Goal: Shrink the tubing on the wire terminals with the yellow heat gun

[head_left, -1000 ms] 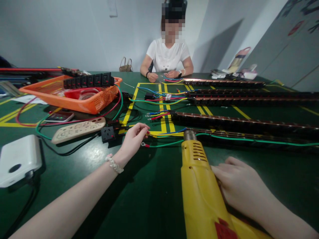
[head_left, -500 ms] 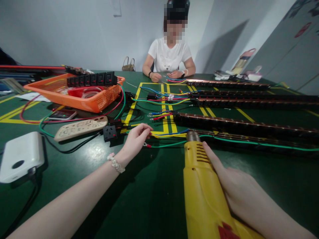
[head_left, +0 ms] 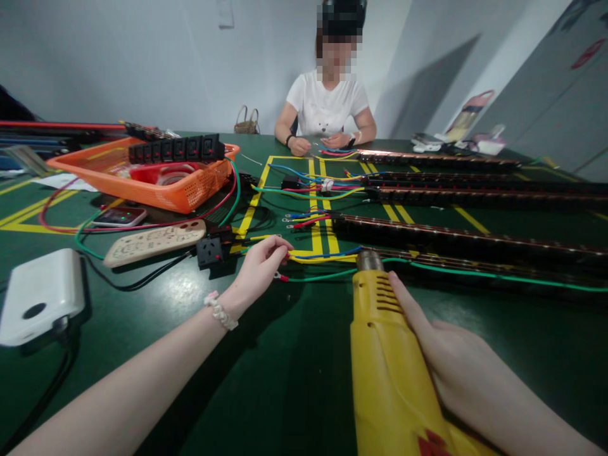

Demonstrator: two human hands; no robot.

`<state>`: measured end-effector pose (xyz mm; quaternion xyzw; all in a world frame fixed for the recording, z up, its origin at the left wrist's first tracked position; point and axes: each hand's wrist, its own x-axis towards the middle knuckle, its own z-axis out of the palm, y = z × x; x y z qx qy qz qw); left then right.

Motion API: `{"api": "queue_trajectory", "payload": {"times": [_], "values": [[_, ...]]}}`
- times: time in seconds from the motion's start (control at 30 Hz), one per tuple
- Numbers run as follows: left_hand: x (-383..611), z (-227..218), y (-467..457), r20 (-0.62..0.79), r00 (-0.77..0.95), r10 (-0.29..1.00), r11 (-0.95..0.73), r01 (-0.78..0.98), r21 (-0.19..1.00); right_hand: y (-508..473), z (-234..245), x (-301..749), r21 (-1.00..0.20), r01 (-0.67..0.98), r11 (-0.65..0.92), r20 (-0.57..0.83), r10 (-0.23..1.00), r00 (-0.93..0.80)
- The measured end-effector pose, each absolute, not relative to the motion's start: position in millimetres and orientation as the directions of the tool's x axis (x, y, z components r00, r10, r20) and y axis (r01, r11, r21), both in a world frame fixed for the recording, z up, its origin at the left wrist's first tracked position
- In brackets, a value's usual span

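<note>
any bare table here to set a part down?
Free: green tabletop between the left forearm and yellow heat gun; also between the right hand and long green wire. Crowded: around the orange basket and along the black strips.

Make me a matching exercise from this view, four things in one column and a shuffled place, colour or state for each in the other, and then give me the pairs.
1. Heat gun
2. Basket
3. Left hand
4. Handbag

A. Pinching wires
B. Yellow, held in the right hand
C. At the far edge of the table
D. Orange

Pairs: 1-B, 2-D, 3-A, 4-C.
</note>
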<state>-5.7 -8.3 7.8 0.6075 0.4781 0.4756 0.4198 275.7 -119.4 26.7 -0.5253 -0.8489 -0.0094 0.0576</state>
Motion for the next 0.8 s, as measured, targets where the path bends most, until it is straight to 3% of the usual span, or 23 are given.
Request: {"api": "queue_trajectory", "payload": {"times": [0.2,0.57,0.8], "values": [[-6.0,5.8,-7.4,0.184,0.1,0.978,-0.2,0.191,0.961,-120.7,36.6,268.7,-0.1,0.878,0.468,0.097,0.883,-0.46],[-4.6,8.9,-7.7,0.228,0.073,0.971,-0.239,0.265,0.934,-118.2,43.8,236.1,0.037,0.841,0.54,0.074,0.838,-0.541],[-4.0,9.4,-7.6,0.274,0.05,0.961,-0.276,0.294,0.915,-112.3,44.4,205.5,0.06,0.797,0.6,-0.02,0.799,-0.6]]}}
